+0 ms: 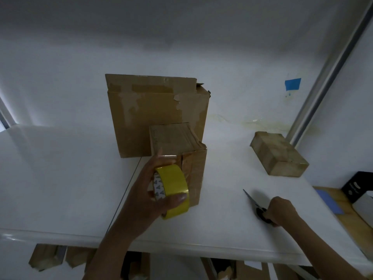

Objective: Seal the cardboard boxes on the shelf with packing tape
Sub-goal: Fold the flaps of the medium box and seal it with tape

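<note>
On the white shelf (60,178) stands a large cardboard box (153,114) with torn tape marks. In front of it is a smaller cardboard box (181,146) with tape on its front face. My left hand (147,195) grips a yellow roll of packing tape (173,188) against that small box's front. A strip of tape seems to run from the roll up to the box. My right hand (280,211) holds black-handled scissors (256,207) low over the shelf, blade pointing up-left. A third, flat taped box (278,154) lies at the right.
A metal upright (323,81) runs along the right side. Blue tape (292,83) is stuck on the back wall. Below the shelf edge are more cardboard pieces (48,257). At far right lie a black box (357,184) and a blue sheet (329,201) on a wooden surface.
</note>
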